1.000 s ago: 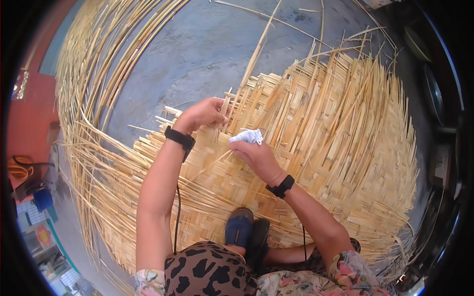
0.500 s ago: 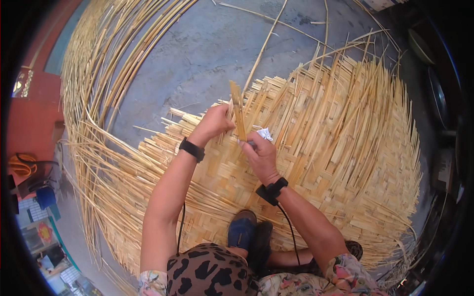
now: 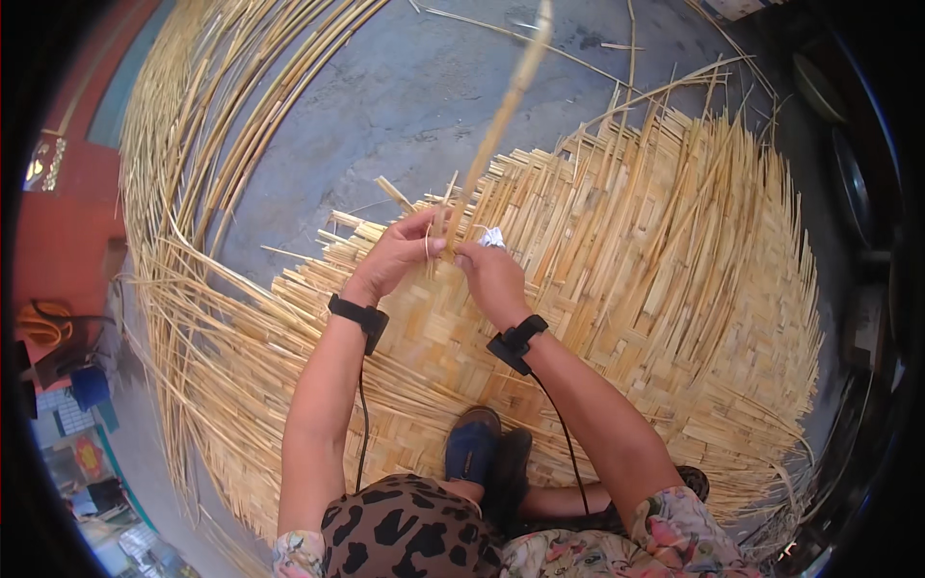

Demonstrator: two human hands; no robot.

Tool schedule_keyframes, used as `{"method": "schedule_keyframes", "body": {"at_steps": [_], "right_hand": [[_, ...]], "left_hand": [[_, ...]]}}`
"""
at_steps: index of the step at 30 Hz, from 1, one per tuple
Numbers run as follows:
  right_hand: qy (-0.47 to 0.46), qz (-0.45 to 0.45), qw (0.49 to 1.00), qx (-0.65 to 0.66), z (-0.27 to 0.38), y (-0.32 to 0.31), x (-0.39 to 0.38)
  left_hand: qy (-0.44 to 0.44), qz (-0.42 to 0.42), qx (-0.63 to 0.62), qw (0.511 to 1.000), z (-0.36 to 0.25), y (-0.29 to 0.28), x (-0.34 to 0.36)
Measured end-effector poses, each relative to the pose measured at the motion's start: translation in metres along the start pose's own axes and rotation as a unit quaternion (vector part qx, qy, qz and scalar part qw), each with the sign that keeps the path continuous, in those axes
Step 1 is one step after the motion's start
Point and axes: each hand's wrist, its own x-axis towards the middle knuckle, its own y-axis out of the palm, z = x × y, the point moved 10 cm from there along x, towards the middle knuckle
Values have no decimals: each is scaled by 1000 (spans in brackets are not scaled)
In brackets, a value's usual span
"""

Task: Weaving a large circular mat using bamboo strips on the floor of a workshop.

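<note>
Grey, worn-looking concrete floor under everything, with a red patch off to the left side. In the middle of it the right hand has the lower end of a long bamboo-looking strip pinched between thumb and fingers, and the left hand is right beside it, thumb and fingertips closed on a short pale strip. The long one slants up past the far edge of the woven mat, over bare floor, its top end a bit blurry. There's a bit of white cloth just by the right hand's fingers. Both wrists have black straps on. The mat spreads out around the hands, ragged ends poking out along its far and right edges, and a blue shoe sits on it toward the near edge. Big bundle of long loose strips curves along beyond its left edge. Container-wise: a blue bin-like thing well off the mat's left edge, plus a greenish bowl and a dark round basin beyond its far right corner. Can't make out what's in any of them.
</note>
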Motion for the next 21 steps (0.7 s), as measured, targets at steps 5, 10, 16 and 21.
{"method": "schedule_keyframes", "body": {"at_steps": [5,10,16,21], "right_hand": [[88,36,927,364,-32,1,-11],[172,-125,905,368,-83,-68,-73],[195,-87,938,272,-103,-77,-153],[116,39,992,-32,-58,-63,-127]], "left_hand": [[160,-325,105,926,5,-63,-39],[155,-328,214,907,0,-59,-35],[258,-408,395,782,-43,-31,-75],[249,-75,686,679,30,108,-53]]}}
